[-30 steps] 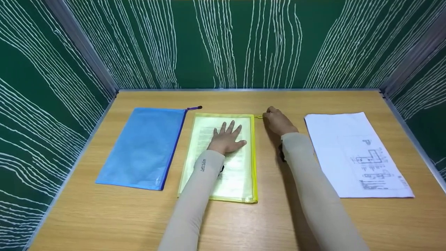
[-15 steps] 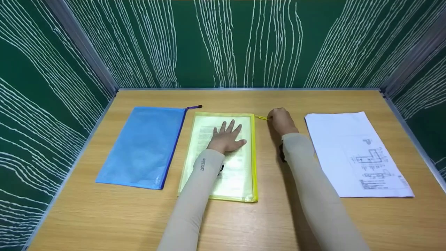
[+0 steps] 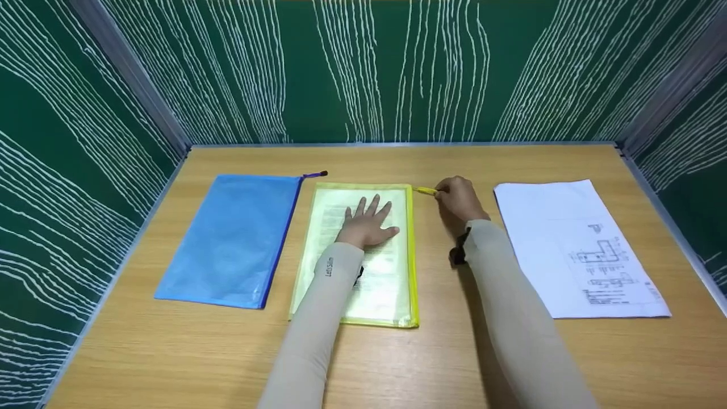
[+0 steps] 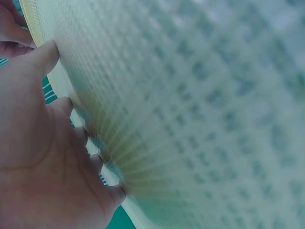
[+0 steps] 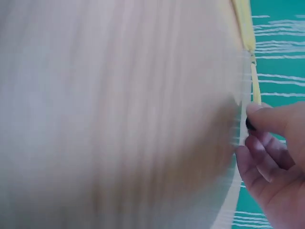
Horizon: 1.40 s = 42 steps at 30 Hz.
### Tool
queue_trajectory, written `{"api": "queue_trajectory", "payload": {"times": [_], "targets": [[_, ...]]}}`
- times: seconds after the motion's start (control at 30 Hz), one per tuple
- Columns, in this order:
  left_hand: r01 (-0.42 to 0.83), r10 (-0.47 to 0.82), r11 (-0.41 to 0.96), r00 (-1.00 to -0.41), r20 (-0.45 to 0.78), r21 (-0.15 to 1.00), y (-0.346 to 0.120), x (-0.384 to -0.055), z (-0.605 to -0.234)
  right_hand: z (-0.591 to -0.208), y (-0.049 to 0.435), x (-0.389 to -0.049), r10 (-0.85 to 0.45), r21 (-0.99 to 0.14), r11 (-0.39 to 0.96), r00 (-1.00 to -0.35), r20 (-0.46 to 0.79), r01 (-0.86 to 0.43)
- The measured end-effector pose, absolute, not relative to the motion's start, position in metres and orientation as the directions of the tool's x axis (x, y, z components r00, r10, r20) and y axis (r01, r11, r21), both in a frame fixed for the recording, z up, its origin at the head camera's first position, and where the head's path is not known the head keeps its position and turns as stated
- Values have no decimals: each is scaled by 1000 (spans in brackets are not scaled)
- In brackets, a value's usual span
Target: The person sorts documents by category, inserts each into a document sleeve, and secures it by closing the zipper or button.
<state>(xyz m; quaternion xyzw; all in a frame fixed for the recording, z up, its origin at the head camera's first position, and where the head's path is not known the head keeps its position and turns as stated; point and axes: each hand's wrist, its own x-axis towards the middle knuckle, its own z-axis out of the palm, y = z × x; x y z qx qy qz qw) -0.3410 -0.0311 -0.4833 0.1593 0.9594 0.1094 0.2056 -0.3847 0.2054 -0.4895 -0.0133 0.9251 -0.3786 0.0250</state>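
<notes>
A translucent yellow zip pouch [image 3: 363, 295] with printed sheets inside lies flat at the middle of the table. My left hand [image 3: 368, 226] rests on it with fingers spread; in the left wrist view the fingertips [image 4: 116, 192] press on its printed surface. Off the pouch's far right corner, my right hand [image 3: 459, 197] pinches the end of the yellow zip pull [image 3: 425, 191]. In the right wrist view the pull's cord [image 5: 256, 83] runs taut to thumb and forefinger, its black tip [image 5: 250, 125] between them. Along the pouch's right side runs the yellow zip edge [image 3: 414, 255].
To the left lies a blue zip pouch [image 3: 227, 244] with a purple pull [image 3: 313, 175]. A stack of white paper [image 3: 579, 250] with a printed drawing lies at the right. Green panels with white lines [image 3: 386, 74] enclose the wooden table [image 3: 392, 369] at back and sides.
My right hand has moved slightly right, turned over, and now pinches the zip pull, whose cord shows stretched. The left hand stays pressed on the yellow pouch.
</notes>
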Motion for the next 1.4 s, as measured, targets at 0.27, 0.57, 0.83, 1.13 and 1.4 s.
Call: {"api": "queue_trajectory", "payload": {"times": [0.27, 0.57, 0.83, 1.13, 1.4], "targets": [[244, 335, 928, -878, -343, 280, -32, -340, -482, -495, 207, -376, -10, -796, 606, -1000, -19, 9], [240, 327, 932, -881, -341, 272, -32, -340, -483, -499, 208, -372, 27, -827, 556, -996, -83, 84], [235, 324, 932, -882, -342, 278, -32, -341, -484, -498, 208, -367, 12, -829, 546, -990, -140, 124], [235, 332, 928, -875, -353, 290, -32, -343, -480, -495, 208, -365, 21, -813, 553, -979, -203, 180], [242, 335, 928, -874, -352, 282, -33, -341, -480, -493, 202, -361, -38, -772, 634, -994, -98, 52]]}}
